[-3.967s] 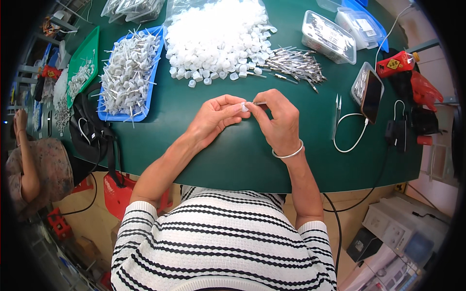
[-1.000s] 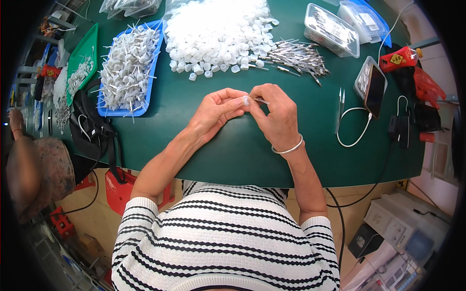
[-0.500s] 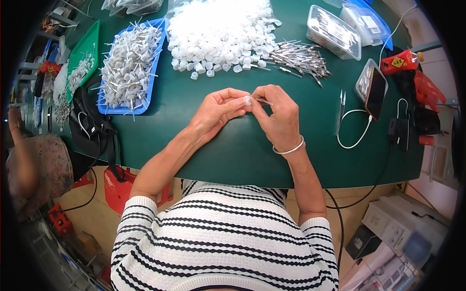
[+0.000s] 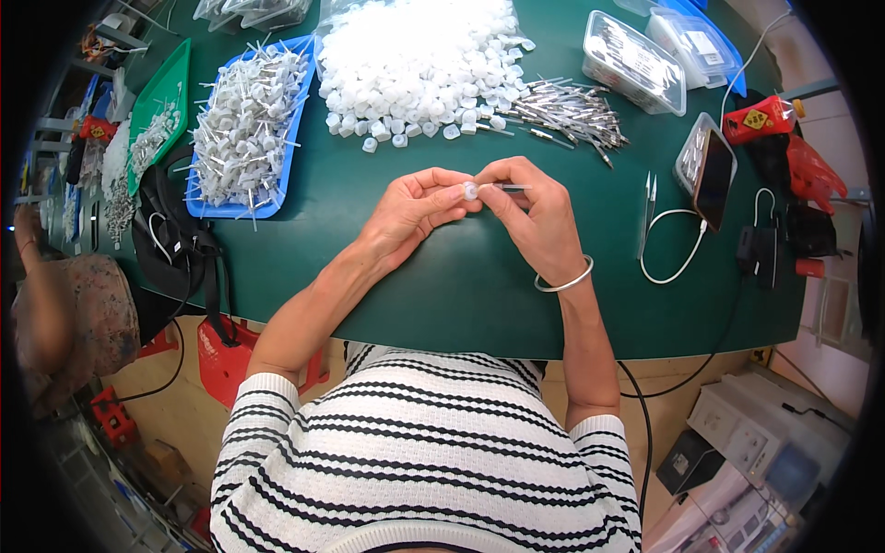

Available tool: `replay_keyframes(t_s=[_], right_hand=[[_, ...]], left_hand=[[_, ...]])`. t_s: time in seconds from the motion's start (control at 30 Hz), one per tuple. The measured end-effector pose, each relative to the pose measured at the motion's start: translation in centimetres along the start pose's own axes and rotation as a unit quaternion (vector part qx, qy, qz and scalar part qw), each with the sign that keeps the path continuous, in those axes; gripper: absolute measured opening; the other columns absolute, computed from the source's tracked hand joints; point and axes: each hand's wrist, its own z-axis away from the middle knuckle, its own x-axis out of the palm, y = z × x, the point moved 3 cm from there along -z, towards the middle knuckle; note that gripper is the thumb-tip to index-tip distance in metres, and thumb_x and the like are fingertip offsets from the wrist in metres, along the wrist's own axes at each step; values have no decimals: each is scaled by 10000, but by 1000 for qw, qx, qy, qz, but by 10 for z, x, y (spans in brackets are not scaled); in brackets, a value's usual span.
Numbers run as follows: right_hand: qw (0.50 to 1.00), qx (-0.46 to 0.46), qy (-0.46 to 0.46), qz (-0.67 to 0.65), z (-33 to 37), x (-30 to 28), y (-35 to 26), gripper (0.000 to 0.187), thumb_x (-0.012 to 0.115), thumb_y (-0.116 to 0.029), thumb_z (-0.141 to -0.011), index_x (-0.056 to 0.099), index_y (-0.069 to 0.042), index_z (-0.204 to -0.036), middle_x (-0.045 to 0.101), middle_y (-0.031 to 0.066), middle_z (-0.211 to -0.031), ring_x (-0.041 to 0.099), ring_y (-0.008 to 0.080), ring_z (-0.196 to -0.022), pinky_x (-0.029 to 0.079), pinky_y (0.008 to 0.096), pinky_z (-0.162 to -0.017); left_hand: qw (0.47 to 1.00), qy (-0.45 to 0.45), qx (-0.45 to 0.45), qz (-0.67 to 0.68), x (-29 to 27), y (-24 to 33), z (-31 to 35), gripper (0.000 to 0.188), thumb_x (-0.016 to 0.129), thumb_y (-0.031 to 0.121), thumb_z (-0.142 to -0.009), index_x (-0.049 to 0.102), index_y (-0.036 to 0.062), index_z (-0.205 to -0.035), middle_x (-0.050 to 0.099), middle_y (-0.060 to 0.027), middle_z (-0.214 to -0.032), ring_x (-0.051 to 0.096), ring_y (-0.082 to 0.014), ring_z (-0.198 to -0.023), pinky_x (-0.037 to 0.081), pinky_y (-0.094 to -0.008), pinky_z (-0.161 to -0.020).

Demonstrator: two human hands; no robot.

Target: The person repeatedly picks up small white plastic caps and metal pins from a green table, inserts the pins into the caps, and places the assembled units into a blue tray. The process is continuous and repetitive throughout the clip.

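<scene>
Just above the middle of the green table, my two hands meet at the fingertips. My left hand (image 4: pixel 406 212) pinches a small white translucent plastic cap (image 4: pixel 470 191) between thumb and fingers. From the other side, my right hand (image 4: pixel 533 217) grips a thin metal rod (image 4: pixel 513 187), whose free end sticks out to the right past the fingers. The rod's inner end points at the cap; fingertips hide whether it sits inside. Beyond my hands lies a heap of similar white caps (image 4: pixel 415 83), with a pile of metal rods (image 4: pixel 576 112) at its right.
A blue tray (image 4: pixel 280 189) of caps fitted with rods stands at left, a green tray (image 4: pixel 175 69) beyond it. Clear box (image 4: pixel 636 64), tweezers (image 4: pixel 648 207) and a cabled phone (image 4: pixel 713 180) are at right. A black bag (image 4: pixel 171 221) hangs over the table's left edge.
My right hand has shifted slightly right and turned, so the rod now lies nearly level and shows more of its length. My left hand stays put with the cap.
</scene>
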Motion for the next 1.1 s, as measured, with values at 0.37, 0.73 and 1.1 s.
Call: replay_keyframes(t_s=[0.37,0.73,1.1], right_hand=[[999,29,5,-26,1,-2,6,91,667,-64,-861,673,21,-891,625,61,-828,601,106,-655,460,231,-565],[996,-53,9,72,-2,-4,-7,80,675,-3,-805,684,1,-884,642,84,-821,630,194,-695,488,291,-611],[986,-107,-5,130,-2,-6,-10,84,670,9,-785,670,-17,-865,616,88,-810,617,224,-688,488,312,-607]], left_hand=[[1000,-5,-2,-6,-1,-1,-1,229,678,121,-877,637,-14,-1058,682,-96,-985,664,-134,-903,541,-208,-786],[1000,-8,-6,-9,-1,-1,0,220,640,89,-898,616,-19,-1088,674,-87,-1002,669,-130,-900,556,-198,-781],[1000,-4,-6,-10,0,0,0,210,625,83,-906,612,-20,-1089,673,-91,-994,671,-133,-892,558,-202,-777]])
